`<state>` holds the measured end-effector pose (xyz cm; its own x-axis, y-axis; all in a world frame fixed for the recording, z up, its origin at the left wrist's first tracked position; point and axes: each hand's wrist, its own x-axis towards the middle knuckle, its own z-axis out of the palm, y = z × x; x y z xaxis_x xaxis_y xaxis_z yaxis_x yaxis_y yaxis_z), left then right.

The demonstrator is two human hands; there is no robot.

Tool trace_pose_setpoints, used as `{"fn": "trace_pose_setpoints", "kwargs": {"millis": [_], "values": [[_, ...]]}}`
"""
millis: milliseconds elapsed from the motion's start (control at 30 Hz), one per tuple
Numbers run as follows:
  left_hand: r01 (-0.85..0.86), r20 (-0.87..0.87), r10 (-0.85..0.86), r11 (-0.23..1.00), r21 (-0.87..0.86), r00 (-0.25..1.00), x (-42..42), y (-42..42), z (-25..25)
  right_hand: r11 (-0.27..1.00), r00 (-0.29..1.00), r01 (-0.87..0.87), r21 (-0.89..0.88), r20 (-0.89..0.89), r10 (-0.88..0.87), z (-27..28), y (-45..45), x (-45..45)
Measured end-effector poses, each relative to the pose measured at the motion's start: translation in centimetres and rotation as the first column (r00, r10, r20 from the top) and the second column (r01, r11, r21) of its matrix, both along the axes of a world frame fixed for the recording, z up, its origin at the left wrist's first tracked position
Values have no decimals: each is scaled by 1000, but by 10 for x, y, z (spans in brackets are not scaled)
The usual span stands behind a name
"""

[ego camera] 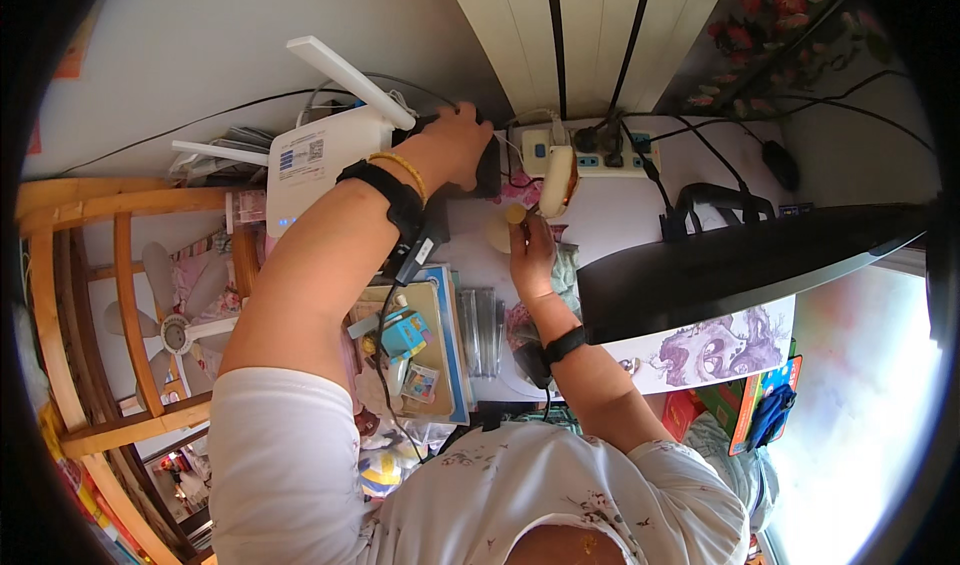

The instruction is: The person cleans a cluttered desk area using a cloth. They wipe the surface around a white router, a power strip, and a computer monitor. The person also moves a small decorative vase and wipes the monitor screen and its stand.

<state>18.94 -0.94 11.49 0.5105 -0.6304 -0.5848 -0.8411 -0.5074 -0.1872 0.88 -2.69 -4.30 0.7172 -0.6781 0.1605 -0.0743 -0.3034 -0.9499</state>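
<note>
My left hand (459, 145) reaches over a black box-shaped object (489, 171) beside the white router (330, 152); its fingers lie at the box's far top edge, and whether they grip it is hidden. Between the fingertips of my right hand (532, 254) is a small yellow round object (516, 214). Just beyond that hand, a cream-coloured oblong device (557, 181) with a small orange light lies against the near edge of a white power strip (534, 152). A pale round thing (495, 233) is partly hidden behind the right fingers.
Black plugs (613, 145) and cables crowd the power strip. A black monitor (675, 272) stands at the right, with a black mouse (780, 164) beyond. Nearer, a tray (442, 340) holds small boxes, beside clear plastic sleeves (481, 332). A cable hangs from my left wrist strap.
</note>
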Motion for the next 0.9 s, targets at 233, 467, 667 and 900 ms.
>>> {"fn": "trace_pose_setpoints", "kwargs": {"millis": [233,467,667,900], "values": [[-6,25,7,1000,-29,1000,-6,0,0,1000,1000,-18,19,-5,18,-2,-4,-7],[57,39,-57,998,4,998,-11,3,-6,997,998,-68,38,-10,69,-4,-10,-15],[109,87,-112,993,37,990,-32,8,5,995,997,-70,65,12,70,-6,-11,-18],[55,89,-69,987,153,994,-42,-5,7,975,975,-222,14,-6,222,-13,-20,-22]]}}
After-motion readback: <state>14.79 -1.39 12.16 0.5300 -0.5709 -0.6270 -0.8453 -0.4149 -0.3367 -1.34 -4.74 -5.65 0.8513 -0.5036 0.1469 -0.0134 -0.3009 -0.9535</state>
